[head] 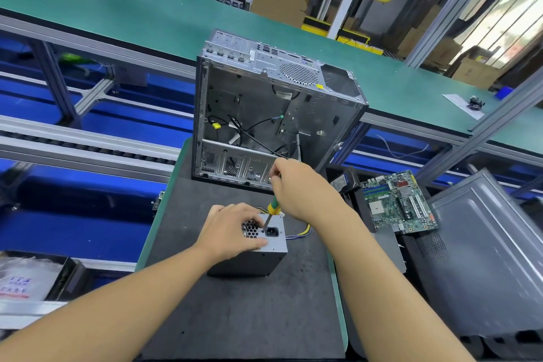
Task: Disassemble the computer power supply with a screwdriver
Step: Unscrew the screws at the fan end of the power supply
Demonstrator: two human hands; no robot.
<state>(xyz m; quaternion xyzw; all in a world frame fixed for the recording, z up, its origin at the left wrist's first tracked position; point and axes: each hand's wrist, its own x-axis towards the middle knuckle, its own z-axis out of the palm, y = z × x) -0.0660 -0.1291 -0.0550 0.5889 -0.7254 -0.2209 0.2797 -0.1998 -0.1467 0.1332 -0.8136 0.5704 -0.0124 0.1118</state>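
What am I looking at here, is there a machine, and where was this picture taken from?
No machine: these are a person's two bare hands, seen from a camera worn on the head, looking down. On the black mat stands a grey power supply. The left hand grips it steady. The right hand holds a green and yellow screwdriver, its tip on the face beside the power socket. Behind stands a stripped computer case, its side open. To the right lie a motherboard and a grey metal panel.
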